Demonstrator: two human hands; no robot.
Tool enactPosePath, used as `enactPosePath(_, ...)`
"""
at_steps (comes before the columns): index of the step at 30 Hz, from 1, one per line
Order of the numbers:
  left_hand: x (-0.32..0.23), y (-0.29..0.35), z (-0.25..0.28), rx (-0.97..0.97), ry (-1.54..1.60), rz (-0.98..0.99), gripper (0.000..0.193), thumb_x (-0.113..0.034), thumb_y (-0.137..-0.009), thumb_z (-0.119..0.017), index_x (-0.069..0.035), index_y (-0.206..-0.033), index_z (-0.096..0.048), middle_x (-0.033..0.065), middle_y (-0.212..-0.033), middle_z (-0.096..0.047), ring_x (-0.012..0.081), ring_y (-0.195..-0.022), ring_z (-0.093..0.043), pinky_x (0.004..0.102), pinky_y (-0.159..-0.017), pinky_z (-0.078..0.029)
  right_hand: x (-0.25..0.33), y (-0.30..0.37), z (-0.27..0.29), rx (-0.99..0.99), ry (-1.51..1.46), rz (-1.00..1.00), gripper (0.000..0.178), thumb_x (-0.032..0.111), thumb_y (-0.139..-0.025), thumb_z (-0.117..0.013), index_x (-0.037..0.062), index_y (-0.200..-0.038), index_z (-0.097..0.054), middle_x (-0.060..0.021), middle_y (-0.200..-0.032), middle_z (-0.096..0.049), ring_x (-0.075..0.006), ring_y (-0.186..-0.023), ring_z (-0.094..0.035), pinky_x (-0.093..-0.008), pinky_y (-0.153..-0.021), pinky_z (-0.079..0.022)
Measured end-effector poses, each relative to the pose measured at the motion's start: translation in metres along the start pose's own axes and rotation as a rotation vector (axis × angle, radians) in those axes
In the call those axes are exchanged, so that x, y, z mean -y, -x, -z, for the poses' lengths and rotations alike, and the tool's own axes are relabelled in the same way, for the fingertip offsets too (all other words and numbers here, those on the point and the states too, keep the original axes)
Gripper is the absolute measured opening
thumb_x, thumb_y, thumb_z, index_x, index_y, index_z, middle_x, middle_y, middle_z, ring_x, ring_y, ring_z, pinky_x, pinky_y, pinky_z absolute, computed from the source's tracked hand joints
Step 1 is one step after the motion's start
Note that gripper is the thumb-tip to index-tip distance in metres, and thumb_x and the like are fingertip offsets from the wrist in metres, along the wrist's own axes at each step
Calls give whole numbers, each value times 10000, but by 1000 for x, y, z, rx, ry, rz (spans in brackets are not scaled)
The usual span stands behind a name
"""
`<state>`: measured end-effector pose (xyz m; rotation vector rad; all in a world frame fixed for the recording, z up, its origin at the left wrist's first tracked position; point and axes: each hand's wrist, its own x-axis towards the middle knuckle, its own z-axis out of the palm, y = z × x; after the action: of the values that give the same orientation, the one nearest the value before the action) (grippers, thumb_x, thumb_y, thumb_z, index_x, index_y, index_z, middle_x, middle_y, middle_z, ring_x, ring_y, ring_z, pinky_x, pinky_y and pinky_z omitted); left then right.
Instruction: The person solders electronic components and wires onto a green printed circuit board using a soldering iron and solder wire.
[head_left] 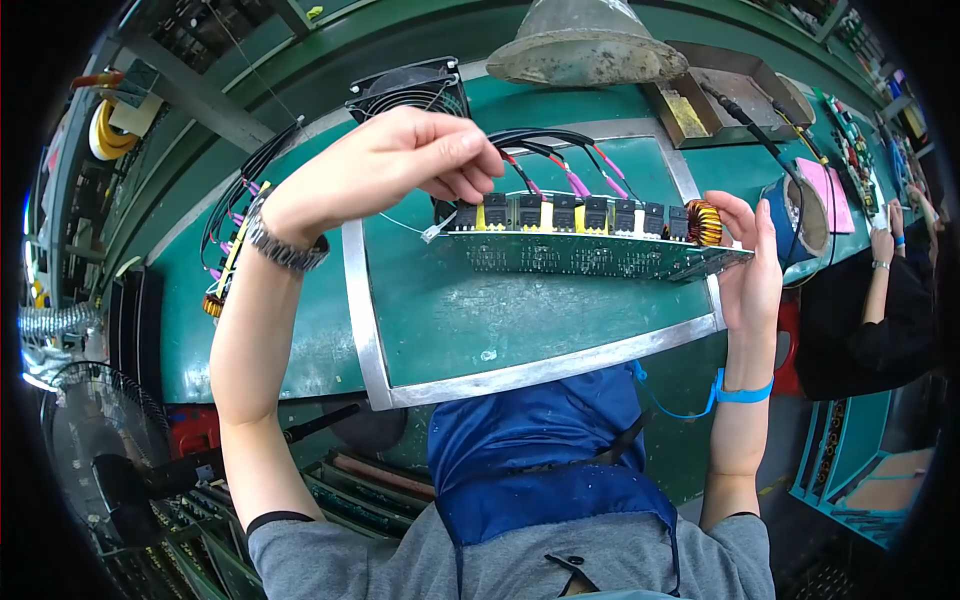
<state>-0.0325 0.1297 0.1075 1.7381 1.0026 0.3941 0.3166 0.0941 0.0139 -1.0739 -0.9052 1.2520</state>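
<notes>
A long green circuit board [560,252] stands tilted on edge above the bench. Along its top run black blocky components with yellow pieces between them, and a copper-wound coil [704,222] sits at the right end. My right hand [750,250] grips that end, thumb and fingers around the edge. My left hand [425,160] is over the board's left end, fingers curled closed; what they hold, if anything, is hidden. Just below it hangs a thin pale lead with a small white connector [432,234]. Black wires with pink and red sleeves [578,184] rise behind the board.
Behind my left hand stands a black fan [410,85]. A metal hood [585,45] and a metal tray [735,90] are at the back. Another wired board [228,260] lies left. A blue round container [795,220] and a co-worker [870,310] are on the right.
</notes>
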Motion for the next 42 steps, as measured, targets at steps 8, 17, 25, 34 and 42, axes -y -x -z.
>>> enactPosePath(8, -11, 5, -7, -2, -86, 19, 413, -350, -1009, -443, -1, -1098, -645, 48, -948, -660, 95, -895, -605, 238, -796, -487, -1, 3, -1, 17, 11, 8, 555, 433, -1019, -315, -36, -1119, -594, -137, -1071, -628, -184, -942, -583, -311, -863, -463)
enactPosePath(17, -20, 11, -11, -58, -65, 38, 430, -380, -993, -473, 1, -1079, -652, 45, -905, -675, 79, -843, -623, 209, -758, -492, -2, 8, 0, 23, 11, 23, 538, 401, -1028, -297, -42, -1115, -589, -128, -1061, -624, -167, -922, -588, -296, -857, -466)
enactPosePath(25, -27, -56, 12, -5, -515, -123, 430, -339, -950, -571, 14, -1195, -582, 67, -1065, -643, 113, -971, -593, 239, -849, -488, -3, 16, 0, 47, 20, 84, 537, 401, -1029, -270, -29, -1150, -569, -117, -1087, -617, -169, -977, -574, -305, -898, -434)
enactPosePath(34, -19, -124, -39, 822, -261, 301, 623, -361, -827, -739, 15, -1265, -504, 26, -949, -634, 83, -863, -537, 245, -769, -457, -20, 36, 14, 76, 110, 187, 582, 464, -1001, -251, -19, -1239, -473, -117, -1212, -519, -173, -1108, -480, -316, -992, -355)
enactPosePath(42, -15, -68, -88, 407, -510, 117, 347, -199, -773, -735, 18, -1020, -625, 244, -881, -657, 392, -875, -637, 425, -776, -506, -39, 66, 30, 7, 392, 427, 764, 593, -947, -215, -76, -1215, -469, -177, -1207, -478, -251, -1170, -467, -378, -1028, -336)
